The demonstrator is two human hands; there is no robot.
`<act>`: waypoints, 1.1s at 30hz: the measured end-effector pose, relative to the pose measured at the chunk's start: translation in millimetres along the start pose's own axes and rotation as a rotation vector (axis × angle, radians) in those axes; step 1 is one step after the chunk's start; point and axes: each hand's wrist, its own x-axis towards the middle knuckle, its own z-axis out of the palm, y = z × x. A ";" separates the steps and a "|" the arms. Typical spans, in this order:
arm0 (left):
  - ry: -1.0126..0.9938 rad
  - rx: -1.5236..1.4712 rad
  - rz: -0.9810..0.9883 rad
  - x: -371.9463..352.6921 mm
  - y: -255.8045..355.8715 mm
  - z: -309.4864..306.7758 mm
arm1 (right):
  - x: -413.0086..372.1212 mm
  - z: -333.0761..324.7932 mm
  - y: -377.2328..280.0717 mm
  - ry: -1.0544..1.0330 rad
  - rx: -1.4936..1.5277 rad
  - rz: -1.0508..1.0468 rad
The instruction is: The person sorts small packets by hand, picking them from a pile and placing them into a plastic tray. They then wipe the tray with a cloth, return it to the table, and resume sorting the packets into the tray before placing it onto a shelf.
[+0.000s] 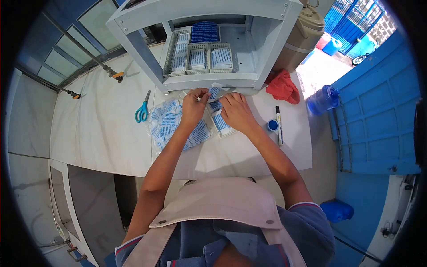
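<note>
My left hand (194,106) pinches a small blue-and-white printed packet (214,92) between thumb and fingers. Just right of it, my right hand (236,110) is bent over a small white basket (227,134), its fingers closed near the basket's far end. What those fingertips grip is hidden. Printed packets (221,122) lie inside that basket, and a dark blue piece (215,106) shows between the hands. Under and beside my left forearm lies a clear plastic bag (167,122) full of similar blue-and-white packets.
Teal scissors (142,111) lie left of the bag. To the right are a blue-topped small container (272,125), a marker (279,124) and a red cloth (283,86). A grey wooden shelf (209,82) at the back holds several white baskets (197,70) of packets.
</note>
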 end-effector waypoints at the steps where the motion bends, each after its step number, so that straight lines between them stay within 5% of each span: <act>1: -0.003 0.005 0.005 -0.1 0.3 0.4 | 0.0 1.8 -0.4 0.040 0.005 -0.002; 33: -0.058 0.214 0.167 -12.1 11.3 3.1 | -11.4 -1.7 -3.2 0.129 0.145 0.002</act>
